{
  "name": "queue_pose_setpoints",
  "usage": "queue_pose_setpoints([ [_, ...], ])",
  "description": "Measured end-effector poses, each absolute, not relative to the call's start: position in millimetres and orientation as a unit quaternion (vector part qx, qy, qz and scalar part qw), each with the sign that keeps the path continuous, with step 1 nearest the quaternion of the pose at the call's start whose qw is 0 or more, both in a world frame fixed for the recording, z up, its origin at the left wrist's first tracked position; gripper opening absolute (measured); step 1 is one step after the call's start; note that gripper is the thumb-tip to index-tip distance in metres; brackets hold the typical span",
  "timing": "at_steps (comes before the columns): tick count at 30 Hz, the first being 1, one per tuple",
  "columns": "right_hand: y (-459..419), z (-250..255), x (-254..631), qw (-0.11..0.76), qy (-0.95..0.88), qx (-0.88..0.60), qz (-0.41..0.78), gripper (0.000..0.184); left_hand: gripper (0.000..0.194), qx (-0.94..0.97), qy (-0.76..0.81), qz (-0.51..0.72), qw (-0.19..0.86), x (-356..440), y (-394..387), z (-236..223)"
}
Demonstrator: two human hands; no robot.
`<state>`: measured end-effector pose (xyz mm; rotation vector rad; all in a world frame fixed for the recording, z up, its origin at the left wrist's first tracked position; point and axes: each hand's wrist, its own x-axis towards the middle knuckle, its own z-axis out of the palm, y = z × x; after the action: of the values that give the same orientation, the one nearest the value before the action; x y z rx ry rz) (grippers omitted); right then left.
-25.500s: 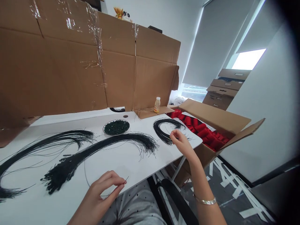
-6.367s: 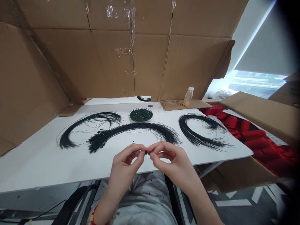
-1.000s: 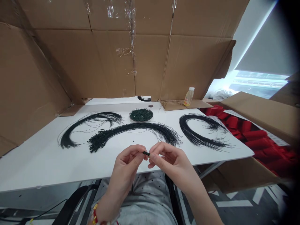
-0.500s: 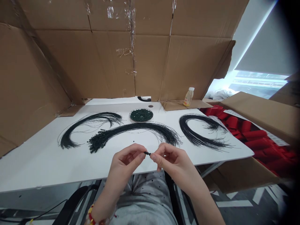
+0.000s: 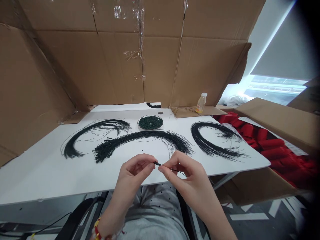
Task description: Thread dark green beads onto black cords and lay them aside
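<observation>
Right hand (image 5: 187,183) shifted along black wire (image 5: 178,170)

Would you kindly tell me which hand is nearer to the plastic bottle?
The right hand is nearer, in front of the bottle and to its left; the left hand lies farther left.

Our left hand (image 5: 133,175) and right hand (image 5: 187,181) pinch a short black beaded wire (image 5: 157,163) above the white table (image 5: 50,176), with black wire bundles (image 5: 150,134) beyond.
</observation>
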<state>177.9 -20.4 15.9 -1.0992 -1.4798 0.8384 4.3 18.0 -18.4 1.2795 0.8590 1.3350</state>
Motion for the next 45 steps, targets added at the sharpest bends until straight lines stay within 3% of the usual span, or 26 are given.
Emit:
queue_pose_setpoints([
  [8,-23.9,19.4,178.6,0.535,-0.663,-0.45,0.269,0.022,0.006,0.524,0.336,0.585,0.52,7.2,15.8,-13.0],
  [22,-27.2,21.6,178.8,0.519,-0.68,-0.449,0.26,0.022,0.008,0.518,0.34,0.574,0.536,7.0,14.9,-13.3],
  [28,-26.7,21.5,181.6,0.513,-0.678,-0.459,0.256,0.022,0.014,0.587,0.323,0.584,0.458,3.8,15.1,-13.4],
  [32,-24.3,18.2,183.7,0.519,-0.667,-0.466,0.261,0.012,0.016,0.629,0.318,0.574,0.417,2.2,13.7,-9.7],
  [45,-20.5,14.8,181.6,0.533,-0.653,-0.455,0.288,0.013,0.013,0.603,0.318,0.556,0.475,0.6,19.5,-14.1],
])
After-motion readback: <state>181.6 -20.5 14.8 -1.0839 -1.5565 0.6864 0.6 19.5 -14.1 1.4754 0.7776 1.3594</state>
